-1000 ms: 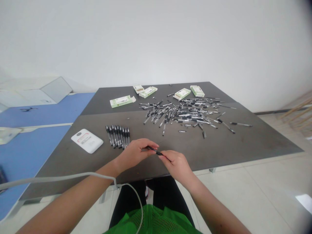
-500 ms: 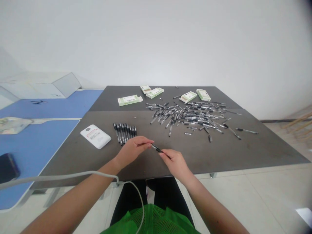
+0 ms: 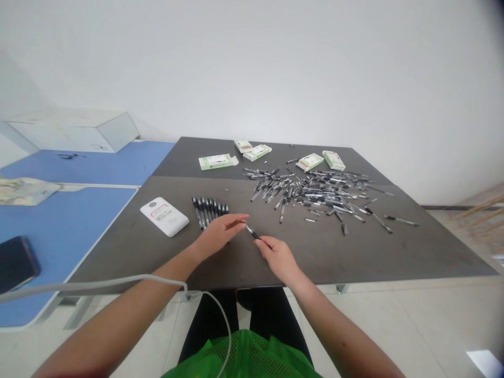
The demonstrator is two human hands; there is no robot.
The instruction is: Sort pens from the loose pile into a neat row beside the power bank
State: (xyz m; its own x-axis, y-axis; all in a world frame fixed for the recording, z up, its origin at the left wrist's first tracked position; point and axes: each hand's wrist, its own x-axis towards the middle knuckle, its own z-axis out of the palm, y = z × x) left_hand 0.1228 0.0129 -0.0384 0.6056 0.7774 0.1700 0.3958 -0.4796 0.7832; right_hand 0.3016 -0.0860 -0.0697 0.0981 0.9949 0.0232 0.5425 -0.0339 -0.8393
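Left hand [image 3: 219, 234] and right hand [image 3: 277, 257] pinch a slim black plastic pen [image 3: 252, 232] | both ends hidden by fingers | grip tightness: cannot tell

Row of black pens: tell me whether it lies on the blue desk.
No, the black pens lie on the dark tabletop, away from the blue desk.

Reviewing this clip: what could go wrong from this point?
The black pen is held only lightly between the left hand and right hand, so it might slip. The grey cable lying across the left forearm might tug on the arm. A slip might also knock the tidy row of pens.
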